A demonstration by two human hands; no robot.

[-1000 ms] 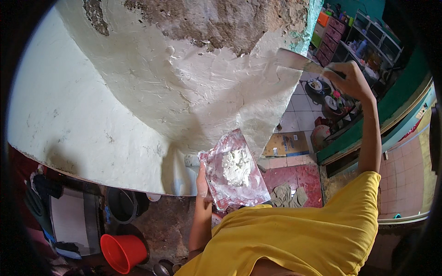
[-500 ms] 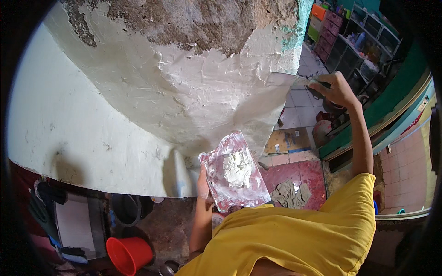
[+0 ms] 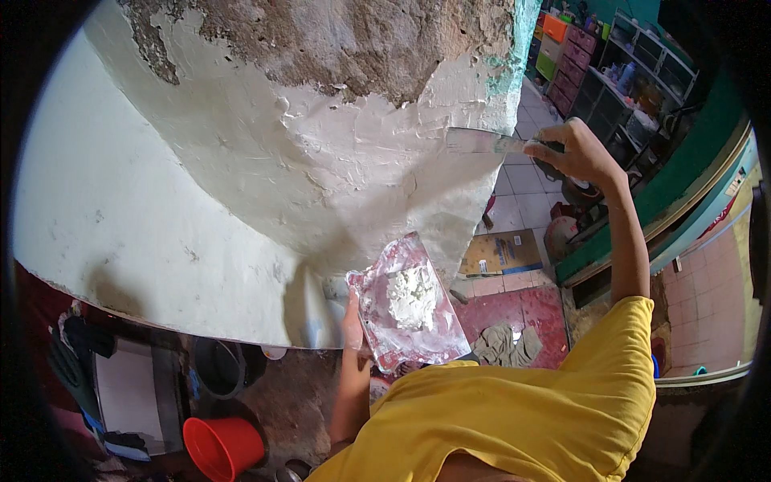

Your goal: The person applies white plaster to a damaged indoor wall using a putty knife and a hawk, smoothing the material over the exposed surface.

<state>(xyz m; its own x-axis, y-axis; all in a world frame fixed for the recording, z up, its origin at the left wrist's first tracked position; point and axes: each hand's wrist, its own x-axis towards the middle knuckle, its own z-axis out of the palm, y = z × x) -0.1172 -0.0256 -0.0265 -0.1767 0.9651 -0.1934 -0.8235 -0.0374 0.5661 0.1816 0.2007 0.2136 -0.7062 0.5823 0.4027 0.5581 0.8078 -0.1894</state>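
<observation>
My right hand [image 3: 574,151] is closed round the handle of a putty knife [image 3: 482,141]. The knife's wide blade lies against the wall [image 3: 385,177], near its right edge. White, ridged filler coats this part of the wall, with bare rough brown masonry [image 3: 337,44] above it. My left hand [image 3: 353,329] grips the left side of a reddish board [image 3: 377,321] smeared with white. On the board sits a heap of white putty [image 3: 413,297]. The board is held in front of my chest, apart from the knife; most of my left fingers are hidden beneath it.
A red bucket [image 3: 223,447] and a dark tub [image 3: 218,365] stand on the floor at lower left. A crumpled cloth [image 3: 506,345] lies on a red mat [image 3: 538,309], with flattened cardboard [image 3: 506,252] beyond. Shelves [image 3: 650,56] and drawers [image 3: 574,60] stand at far right.
My right hand and the putty knife have moved slightly left across the wall. The board stays nearly in place in my left hand, and the view has shifted a little.
</observation>
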